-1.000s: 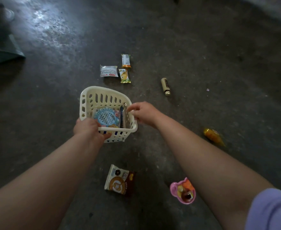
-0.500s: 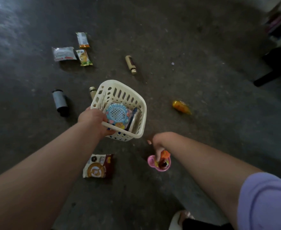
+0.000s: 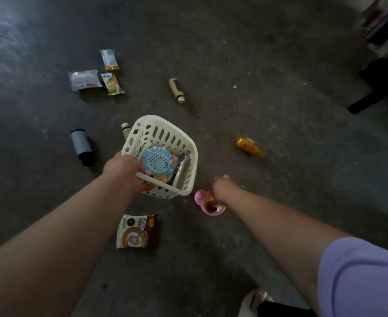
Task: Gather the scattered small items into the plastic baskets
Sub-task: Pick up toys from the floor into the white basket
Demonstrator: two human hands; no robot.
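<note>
Our left hand [image 3: 124, 170] stays clamped on the near rim of the cream plastic basket [image 3: 165, 133]. Our right hand [image 3: 222, 188] has left the basket for the pink cup [image 3: 207, 207] at the basket's 5 o'clock. We cannot tell whether it grips the cup, which we judge the next pickup. The concrete floor [image 3: 280, 110] is dim, with dark furniture [image 3: 383, 76] at 2 o'clock.

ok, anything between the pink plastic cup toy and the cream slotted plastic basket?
Nothing visible. The right hand is at the pink plastic cup toy; only bare floor separates it from the cream slotted plastic basket.
</note>
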